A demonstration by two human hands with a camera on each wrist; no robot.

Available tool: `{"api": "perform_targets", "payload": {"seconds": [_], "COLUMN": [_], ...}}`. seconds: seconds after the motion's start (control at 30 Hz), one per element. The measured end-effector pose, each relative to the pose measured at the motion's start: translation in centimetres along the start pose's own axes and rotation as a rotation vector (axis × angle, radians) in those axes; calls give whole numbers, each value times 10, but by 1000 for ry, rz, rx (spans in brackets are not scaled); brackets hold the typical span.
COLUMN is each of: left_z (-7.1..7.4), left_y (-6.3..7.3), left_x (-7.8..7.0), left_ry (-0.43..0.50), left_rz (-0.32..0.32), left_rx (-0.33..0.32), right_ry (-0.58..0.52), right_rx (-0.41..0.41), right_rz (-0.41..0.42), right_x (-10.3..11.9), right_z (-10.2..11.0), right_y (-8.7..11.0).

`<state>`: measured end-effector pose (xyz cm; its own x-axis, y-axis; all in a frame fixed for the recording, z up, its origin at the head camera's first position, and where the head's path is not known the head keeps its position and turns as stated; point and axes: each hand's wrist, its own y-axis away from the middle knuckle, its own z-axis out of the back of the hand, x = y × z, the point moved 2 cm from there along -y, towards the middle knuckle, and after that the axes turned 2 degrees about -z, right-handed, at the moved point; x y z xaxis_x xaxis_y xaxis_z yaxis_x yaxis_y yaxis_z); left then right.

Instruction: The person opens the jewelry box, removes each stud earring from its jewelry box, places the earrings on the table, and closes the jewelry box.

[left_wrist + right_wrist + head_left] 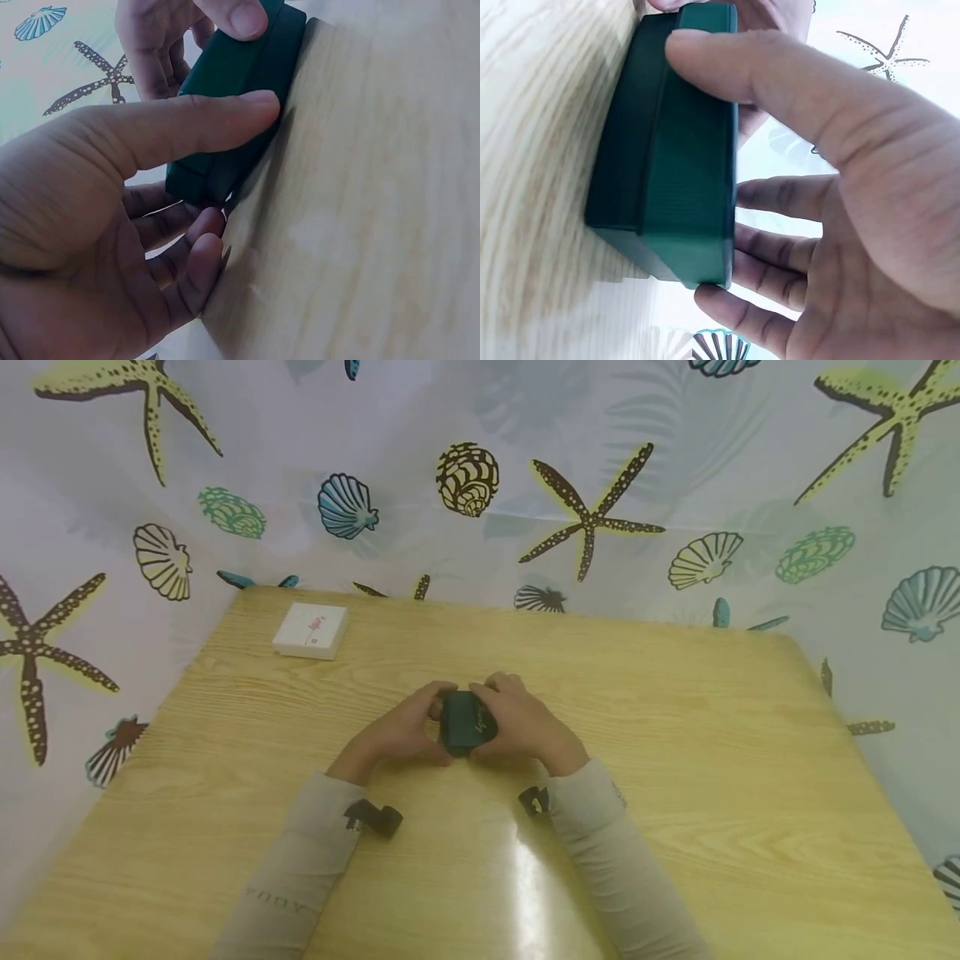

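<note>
A small dark green box (461, 721) with gold script lettering on its top is between the two hands, near the middle of the table. A seam runs along its side between lid and base, as the right wrist view shows. My left hand (408, 727) grips its left end, thumb on the near side and fingers round the far side. From the other end my right hand (525, 724) holds it, its thumb against the lid (694, 142) and its fingertips at the far side. The box is at the tabletop; whether it touches all along its underside, I cannot tell.
A white box (311, 631) with a pink flower print lies at the back left of the wooden table (675, 718). Behind the table hangs a white cloth (405, 427) printed with shells and starfish. Dark straps (375, 818) hang at the sleeve cuffs.
</note>
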<state>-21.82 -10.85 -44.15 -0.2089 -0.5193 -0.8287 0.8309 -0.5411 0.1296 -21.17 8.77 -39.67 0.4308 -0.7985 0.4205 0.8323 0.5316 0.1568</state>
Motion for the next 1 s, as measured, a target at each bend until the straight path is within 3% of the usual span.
{"api": "perform_targets", "payload": {"seconds": [0.37,1.0], "left_z": [-2,-4], "left_y": [-5,-4], "left_x": [3,1], "left_ry": [14,12], "left_rz": [-23,26], "left_rx": [9,6], "right_ry": [-28,-22], "right_rx": [14,21], "right_rz": [-17,-29], "right_x": [-4,-5], "right_z": [2,5], "right_y": [0,2]}}
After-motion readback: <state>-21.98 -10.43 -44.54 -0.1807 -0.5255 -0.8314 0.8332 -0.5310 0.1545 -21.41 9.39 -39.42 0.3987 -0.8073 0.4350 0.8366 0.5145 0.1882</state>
